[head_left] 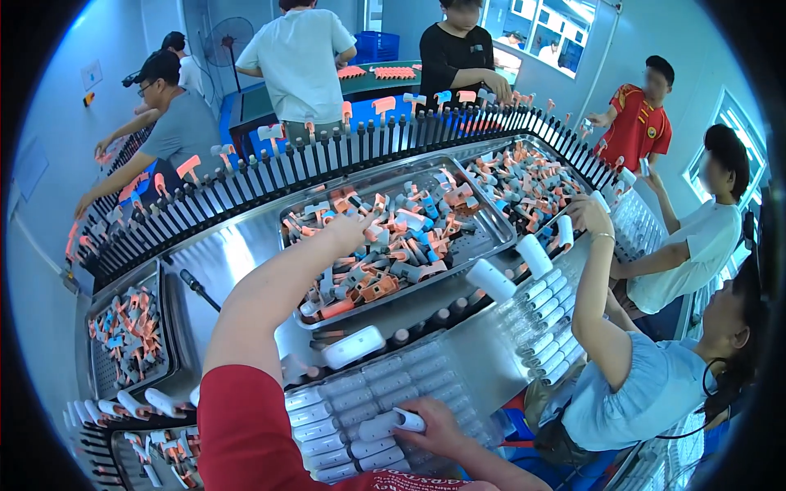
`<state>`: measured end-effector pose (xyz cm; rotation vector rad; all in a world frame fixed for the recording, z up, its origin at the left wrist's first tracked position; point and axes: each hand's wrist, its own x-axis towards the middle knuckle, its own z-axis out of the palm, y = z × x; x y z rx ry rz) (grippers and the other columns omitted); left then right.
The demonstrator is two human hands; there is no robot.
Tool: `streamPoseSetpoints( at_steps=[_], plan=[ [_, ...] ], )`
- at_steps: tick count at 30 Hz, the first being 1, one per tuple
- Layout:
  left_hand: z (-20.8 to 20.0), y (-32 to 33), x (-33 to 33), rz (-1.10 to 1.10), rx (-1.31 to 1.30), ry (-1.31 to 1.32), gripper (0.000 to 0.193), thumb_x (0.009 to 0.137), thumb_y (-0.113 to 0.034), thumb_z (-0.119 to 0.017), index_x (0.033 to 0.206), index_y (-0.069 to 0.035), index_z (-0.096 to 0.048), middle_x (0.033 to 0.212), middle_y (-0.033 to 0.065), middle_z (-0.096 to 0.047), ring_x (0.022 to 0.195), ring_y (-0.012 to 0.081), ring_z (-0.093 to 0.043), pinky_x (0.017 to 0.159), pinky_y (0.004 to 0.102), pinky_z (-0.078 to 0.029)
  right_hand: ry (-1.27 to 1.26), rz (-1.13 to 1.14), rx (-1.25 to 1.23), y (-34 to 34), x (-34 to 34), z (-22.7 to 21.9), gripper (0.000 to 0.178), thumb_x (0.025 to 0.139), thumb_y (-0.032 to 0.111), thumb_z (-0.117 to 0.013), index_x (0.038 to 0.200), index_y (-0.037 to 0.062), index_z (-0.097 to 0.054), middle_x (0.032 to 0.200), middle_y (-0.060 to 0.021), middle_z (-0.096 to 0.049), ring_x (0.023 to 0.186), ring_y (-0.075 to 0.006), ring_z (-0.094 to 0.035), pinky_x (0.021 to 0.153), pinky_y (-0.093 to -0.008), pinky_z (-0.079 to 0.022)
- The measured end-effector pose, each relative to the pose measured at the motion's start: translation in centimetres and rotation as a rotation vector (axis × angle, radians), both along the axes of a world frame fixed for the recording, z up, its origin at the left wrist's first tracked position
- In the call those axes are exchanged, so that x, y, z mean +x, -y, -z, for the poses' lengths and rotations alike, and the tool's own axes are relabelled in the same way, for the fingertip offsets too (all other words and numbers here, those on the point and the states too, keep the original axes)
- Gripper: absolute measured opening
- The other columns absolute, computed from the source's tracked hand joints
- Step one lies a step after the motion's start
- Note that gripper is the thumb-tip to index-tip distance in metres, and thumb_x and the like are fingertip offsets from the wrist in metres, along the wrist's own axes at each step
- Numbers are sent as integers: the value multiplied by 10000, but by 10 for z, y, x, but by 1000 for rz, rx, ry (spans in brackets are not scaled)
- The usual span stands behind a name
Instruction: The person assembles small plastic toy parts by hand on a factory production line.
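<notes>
My left arm, in a red sleeve, stretches over a metal tray (323, 317) heaped with orange, grey and blue plastic clip-like pieces (409, 233). At the heap, my left hand (350, 232) has its fingers drawn together among the pieces; what they pinch, if anything, cannot be made out. Low at the centre, my right hand (434, 427) is closed around a white plastic shell (407, 420). That shell is just above a clear blister tray (442, 378) holding rows of similar white shells (313, 432).
A black rack of upright pegs (327, 155) curves behind the trays, some pegs carrying orange or white pieces. More part trays stand at left (123, 335) and right (524, 180). A co-worker in light blue (614, 385) reaches in from the right; several others work around.
</notes>
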<state>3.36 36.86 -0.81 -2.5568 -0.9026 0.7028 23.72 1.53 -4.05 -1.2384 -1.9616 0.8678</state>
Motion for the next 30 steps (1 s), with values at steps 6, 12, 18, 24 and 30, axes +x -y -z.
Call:
streamPoseSetpoints(
  at_steps=[6, 12, 18, 24, 30],
  plan=[
    [10, -14, 31, -169, -165, 116, 718, 787, -40, -509, 1413, -223, -209, 1440, 121, -232, 927, 282, -607, 657, 395, -516, -33, -25, -13, 1, 5, 5, 378, 691, 268, -747, 965, 87, -560, 903, -105, -612, 844, -301, -593, 725, -394, -449],
    [34, -8, 12, -160, -192, 143, 512, 761, -62, -549, 1255, -109, -421, 1159, 140, -487, 945, 297, -590, 659, 371, -490, 5, -53, -24, -2, 7, -1, 381, 699, 296, -736, 973, 95, -564, 889, -89, -603, 831, -292, -588, 731, -388, -443],
    [3, -10, 19, -66, -118, 318, 455, 736, -79, -618, 1162, -101, -460, 1239, 149, -412, 1025, 296, -538, 791, 392, -503, 6, -66, -85, -4, 10, -1, 384, 736, 309, -699, 1003, 69, -564, 927, -119, -597, 889, -308, -576, 746, -398, -436],
    [-2, -24, 66, -86, -105, 265, 785, 675, 2, -659, 1358, -112, -291, 1435, 158, -222, 1164, 332, -453, 884, 417, -459, -57, -43, -21, -5, 8, 1, 350, 715, 281, -722, 966, 84, -579, 890, -95, -611, 841, -298, -592, 719, -383, -461],
    [37, -36, 55, -130, -217, 347, 593, 806, -178, -547, 1336, -53, -311, 1293, 194, -416, 1091, 364, -486, 898, 451, -432, -67, -95, -56, -3, 14, 3, 348, 737, 277, -711, 988, 74, -581, 928, -103, -610, 861, -308, -591, 734, -382, -463]
  ],
)
